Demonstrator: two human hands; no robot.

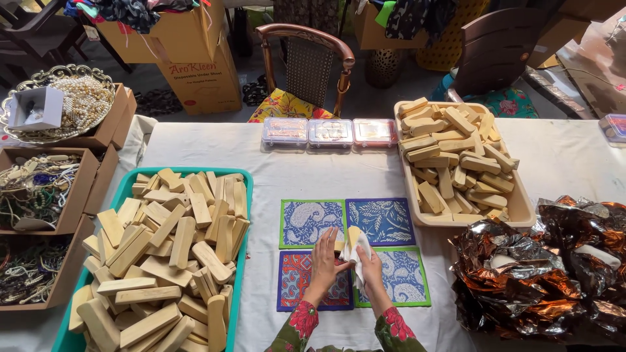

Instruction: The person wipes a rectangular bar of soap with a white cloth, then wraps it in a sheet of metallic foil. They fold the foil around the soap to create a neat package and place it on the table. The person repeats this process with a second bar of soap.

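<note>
Centrally, a pale wooden block (353, 236) sits upright over four printed cloth squares (380, 221), half wrapped in white cloth (360, 255). The right hand (370, 266) grasps block and cloth; the left hand (324, 258) lies flat-fingered against them, gripping nothing firmly. Left, a teal tray (238, 274) heaped with blocks; right, a beige tray (521, 210) also piled high. Which pile is finished cannot be told. Crumpled foil (554, 267) lies far right.

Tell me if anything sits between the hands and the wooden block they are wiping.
Only the white cloth. The right hand holds the wooden block wrapped partly in it, and the left hand presses on from the other side. Nothing else visible intervenes above the patterned mats.
</note>
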